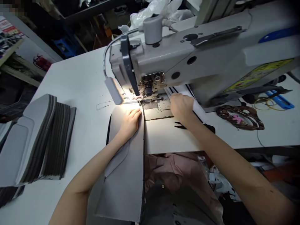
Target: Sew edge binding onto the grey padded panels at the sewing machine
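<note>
My left hand (130,122) lies flat on a grey fabric panel (124,190), its fingertips close to the needle area of a sewing machine (150,90). The panel has a stitched pocket-like curve and a dark right edge that lines up with the presser foot; its lower end hangs toward my lap. My right hand (181,107) is closed, right of the needle plate (159,107), over white strips with black edges (199,112) under the machine arm. Its fingertips are hidden, so what they grip cannot be made out. Dark pointed blades (180,125) stick out beside that wrist.
A thick stack of grey panels (56,137) stands on the white table (91,81) at left. A small lamp (113,90) lights the needle. At right lie a brown hair clip (241,117), a blue tool (281,100) and yellow rubber bands (267,103). The table's front edge runs before my lap.
</note>
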{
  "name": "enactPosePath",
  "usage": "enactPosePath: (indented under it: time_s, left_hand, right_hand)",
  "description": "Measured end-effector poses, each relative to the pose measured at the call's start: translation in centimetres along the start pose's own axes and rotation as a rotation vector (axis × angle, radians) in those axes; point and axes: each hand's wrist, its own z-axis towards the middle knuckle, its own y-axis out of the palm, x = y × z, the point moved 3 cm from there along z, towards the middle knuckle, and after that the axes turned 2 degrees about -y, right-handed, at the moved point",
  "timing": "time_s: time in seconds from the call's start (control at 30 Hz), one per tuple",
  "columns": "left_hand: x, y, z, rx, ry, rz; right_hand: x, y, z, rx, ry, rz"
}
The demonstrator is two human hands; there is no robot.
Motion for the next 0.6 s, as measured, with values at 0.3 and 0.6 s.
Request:
enactPosePath:
  time_s: [0.3,0.6]
  left_hand:
    - [-0.2,0.4,-0.4,0.028,-0.048,-0.012]
    - [-1.2,-0.4,-0.8,0.299,-0.166,-0.234]
  right_hand:
    - [-2.1,-0.4,-7.9,-0.312,0.272,1.123]
    - [-8.0,2.1,-12.6,0.118,-0.59,0.355]
